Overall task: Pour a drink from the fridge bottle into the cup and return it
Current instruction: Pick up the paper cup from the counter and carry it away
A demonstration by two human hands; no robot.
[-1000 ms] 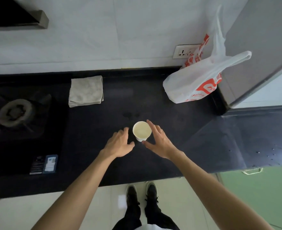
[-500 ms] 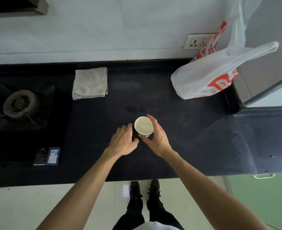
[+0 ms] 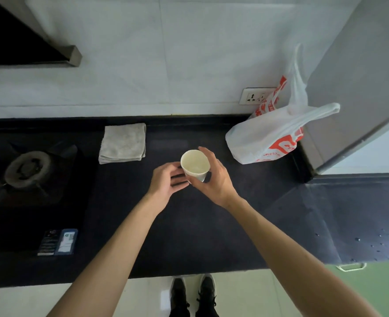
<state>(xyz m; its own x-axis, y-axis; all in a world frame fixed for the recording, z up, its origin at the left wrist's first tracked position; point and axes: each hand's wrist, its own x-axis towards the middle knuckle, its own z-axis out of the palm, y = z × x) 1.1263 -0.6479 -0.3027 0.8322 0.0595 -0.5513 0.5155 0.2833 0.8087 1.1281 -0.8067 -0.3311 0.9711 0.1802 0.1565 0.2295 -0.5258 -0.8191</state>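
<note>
— While both forearms reach in over the counter (image 3: 189,225), what is each hand actually doing with the cup (image 3: 195,164)?

— ok so the right hand (image 3: 216,179) is wrapped round it, index finger curling along the far side of the rim, palm against the wall. Proper grip. The cup sits tipped, its mouth leaning toward the left fingers (image 3: 179,177), and it looks clear of the worktop. The left hand (image 3: 164,183) is turned palm-inward, fingers bent, tips touching the cup's wall on the side opposite the right palm. Honestly can't tell if they're gripping or just steadying it.

— And compared with half a second back?

— Back then the cup stood upright on the counter with the right fingers closed loosely round it, and the left hand lay knuckles-up just beside it. Now the cup is raised and tilted, and the left hand has rolled over to meet it. The folded cloth (image 3: 122,143) beyond the left fingertips and the plastic bag (image 3: 264,143) beyond the right ones haven't budged.
</note>
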